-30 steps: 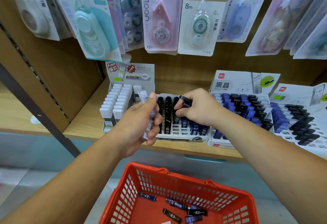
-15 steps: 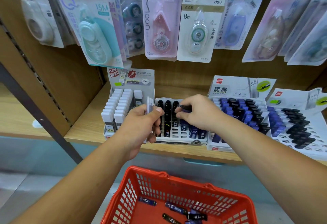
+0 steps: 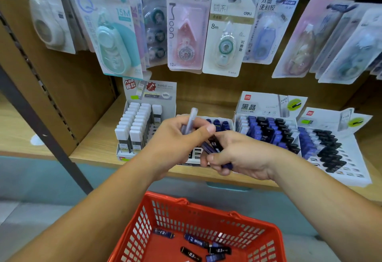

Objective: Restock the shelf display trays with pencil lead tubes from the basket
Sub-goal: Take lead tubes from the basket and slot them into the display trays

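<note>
While the 2 hands meet in front of the shelf [image 3: 97,146], the left hand [image 3: 175,139] curls round a small bundle of lead tubes [image 3: 191,121]. 1 pale tube stands clear above its thumb, and the bundle is probably a reserve to feed from. Touching it on the right, the right hand [image 3: 239,156] pinches 2 or 3 dark blue tubes [image 3: 214,144], likely sorting them for a slot. Behind the hands stand 4 display trays [image 3: 351,168]; below them the red basket [image 3: 206,208] holds at least 5 loose tubes [image 3: 190,254].
</note>
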